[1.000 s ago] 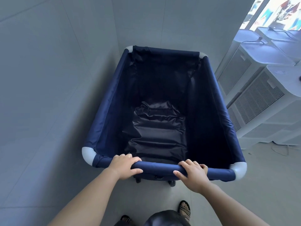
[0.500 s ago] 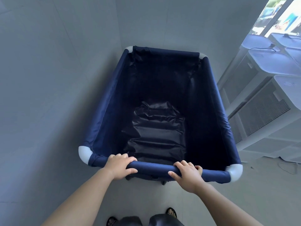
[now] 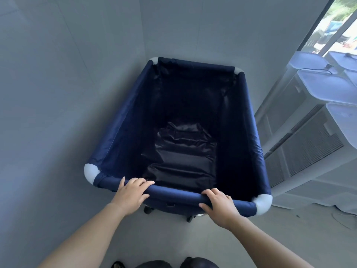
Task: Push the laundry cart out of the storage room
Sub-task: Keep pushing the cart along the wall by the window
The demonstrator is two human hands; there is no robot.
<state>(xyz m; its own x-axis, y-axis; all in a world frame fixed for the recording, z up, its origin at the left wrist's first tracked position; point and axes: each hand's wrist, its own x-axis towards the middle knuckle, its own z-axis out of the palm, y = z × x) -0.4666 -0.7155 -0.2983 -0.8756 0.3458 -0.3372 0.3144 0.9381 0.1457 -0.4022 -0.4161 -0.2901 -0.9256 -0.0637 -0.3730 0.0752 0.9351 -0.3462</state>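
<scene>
A navy fabric laundry cart with white corner caps stands right in front of me, its far end in the corner of two grey walls. Nothing lies inside but the wrinkled dark liner. My left hand is wrapped over the near rim bar at its left part. My right hand grips the same bar further right. Two dark casters show below the near edge.
Grey tiled walls close in on the left and straight ahead. White air-conditioner units stand in a row along the right, with a glass opening to the outside behind them. A cable lies on the floor at right.
The cart has swung its near end to the left and now sits skewed, while the view turned left; both hands keep their grip on the rim bar.
</scene>
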